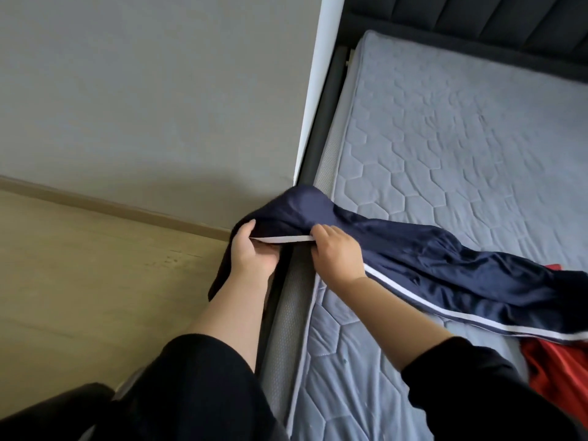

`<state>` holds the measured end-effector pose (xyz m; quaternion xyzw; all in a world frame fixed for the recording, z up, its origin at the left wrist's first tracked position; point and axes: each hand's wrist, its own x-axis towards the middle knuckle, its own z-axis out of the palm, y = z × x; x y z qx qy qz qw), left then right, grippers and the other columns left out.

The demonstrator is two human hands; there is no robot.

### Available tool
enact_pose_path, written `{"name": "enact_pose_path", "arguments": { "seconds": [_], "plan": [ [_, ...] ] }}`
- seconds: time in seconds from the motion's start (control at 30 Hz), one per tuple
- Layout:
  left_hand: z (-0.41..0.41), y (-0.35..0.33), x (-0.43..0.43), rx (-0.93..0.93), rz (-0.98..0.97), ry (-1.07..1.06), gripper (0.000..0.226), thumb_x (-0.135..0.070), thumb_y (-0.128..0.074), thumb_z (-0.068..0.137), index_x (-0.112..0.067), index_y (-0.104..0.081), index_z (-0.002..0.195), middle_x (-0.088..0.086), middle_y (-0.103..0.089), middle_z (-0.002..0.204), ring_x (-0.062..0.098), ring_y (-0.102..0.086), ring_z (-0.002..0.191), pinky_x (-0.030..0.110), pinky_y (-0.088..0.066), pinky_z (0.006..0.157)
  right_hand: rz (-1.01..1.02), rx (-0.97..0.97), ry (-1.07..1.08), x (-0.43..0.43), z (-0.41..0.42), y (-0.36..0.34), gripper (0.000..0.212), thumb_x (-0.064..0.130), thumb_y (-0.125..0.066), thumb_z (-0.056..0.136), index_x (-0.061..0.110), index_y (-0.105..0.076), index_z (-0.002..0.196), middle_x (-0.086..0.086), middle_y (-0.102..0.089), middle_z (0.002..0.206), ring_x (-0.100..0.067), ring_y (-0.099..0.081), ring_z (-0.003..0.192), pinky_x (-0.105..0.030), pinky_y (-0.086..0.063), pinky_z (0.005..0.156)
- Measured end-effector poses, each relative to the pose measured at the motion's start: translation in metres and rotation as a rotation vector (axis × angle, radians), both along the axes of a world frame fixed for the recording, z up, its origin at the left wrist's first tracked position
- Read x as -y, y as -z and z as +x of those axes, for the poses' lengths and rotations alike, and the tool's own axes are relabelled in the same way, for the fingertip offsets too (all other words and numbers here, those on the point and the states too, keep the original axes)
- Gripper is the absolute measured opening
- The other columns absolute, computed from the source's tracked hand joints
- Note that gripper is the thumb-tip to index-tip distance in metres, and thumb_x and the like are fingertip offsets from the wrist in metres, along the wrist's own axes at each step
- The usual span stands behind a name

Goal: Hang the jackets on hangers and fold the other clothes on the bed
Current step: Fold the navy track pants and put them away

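Nearest the camera, two black sleeves reach out over the edge of the mattress (pixel 445 128), one arm on each side of the bed's dark side rail (pixel 321 122). The left hand (pixel 251 249) sits just off the bed, above the wooden floor (pixel 79 265), its fingers curled closed around one end of the navy garment (pixel 429 253). The right hand (pixel 337 254) is above the mattress edge, pinched shut on the same end, and a short run of white band (pixel 283 239) is stretched taut between the two hands. That end looks like a waistband or hem, though which one cannot be told from here.

To fold it well, the person would probably do best to keep that band tight and level, draw the rest of the cloth fully onto the mattress, and smooth out the bunching before making any fold; the fabric looks slippery, so a loose grip could let it slide off toward the floor.

Farther along, the navy garment trails rightward across the quilted mattress, rumpled, with a white stripe (pixel 445 308) running down its near side. Under its far end lies a red garment (pixel 560 370), partly cut off by the frame edge.

Counted: two hands, one navy garment, one red garment in view. No hanger is visible. Beyond are the dark headboard (pixel 477 17) and the grey wall (pixel 143 90)
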<state>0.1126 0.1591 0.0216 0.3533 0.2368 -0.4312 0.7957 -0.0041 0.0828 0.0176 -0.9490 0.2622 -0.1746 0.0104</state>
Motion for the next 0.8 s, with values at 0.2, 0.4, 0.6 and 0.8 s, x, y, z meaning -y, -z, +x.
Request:
{"name": "enact_pose_path", "arguments": {
  "seconds": [0.2, 0.4, 0.6, 0.8],
  "plan": [
    [0.004, 0.001, -0.015, 0.140, 0.358, 0.114, 0.043, -0.024, -0.055, 0.094, -0.005, -0.050, 0.131, 0.012, -0.053, 0.133, 0.030, -0.053, 0.118, 0.036, -0.044, 0.089, -0.012, -0.243, -0.110, -0.017, -0.020, 0.013, 0.035, 0.002, -0.079, 0.043, 0.011, -0.053, 0.063, -0.001, -0.045, 0.045, -0.024, -0.044, 0.033, -0.021, -0.013, 0.041],
    [0.026, 0.030, -0.030, 0.338, 0.645, 0.313, 0.054, -0.030, -0.064, 0.087, -0.006, -0.049, 0.133, 0.011, -0.053, 0.134, 0.031, -0.053, 0.121, 0.038, -0.045, 0.094, -0.023, -0.331, -0.165, -0.031, -0.026, 0.034, 0.020, 0.002, -0.063, 0.046, 0.014, -0.053, 0.059, 0.000, -0.052, 0.053, -0.021, -0.050, 0.046, -0.022, -0.018, 0.043],
    [0.031, 0.023, -0.038, 0.261, 0.452, 0.127, 0.063, -0.033, -0.075, 0.066, -0.004, -0.057, 0.119, 0.008, -0.062, 0.121, 0.027, -0.060, 0.105, 0.042, -0.048, 0.096, 0.210, -0.465, -0.058, -0.026, -0.038, 0.043, 0.036, 0.001, -0.056, 0.082, 0.003, -0.052, 0.118, -0.016, -0.023, 0.156, -0.030, -0.028, 0.140, -0.047, -0.036, 0.104],
    [0.024, -0.008, -0.036, 0.183, 0.000, 0.039, 0.018, -0.022, -0.055, 0.092, -0.007, -0.063, 0.098, 0.015, -0.066, 0.107, 0.031, -0.063, 0.095, 0.040, -0.049, 0.084, 0.340, -0.433, 0.086, -0.028, -0.046, 0.043, 0.071, 0.028, -0.057, 0.087, 0.013, -0.022, 0.146, -0.003, -0.020, 0.156, -0.019, -0.019, 0.144, -0.042, -0.033, 0.110]
  ]
}}
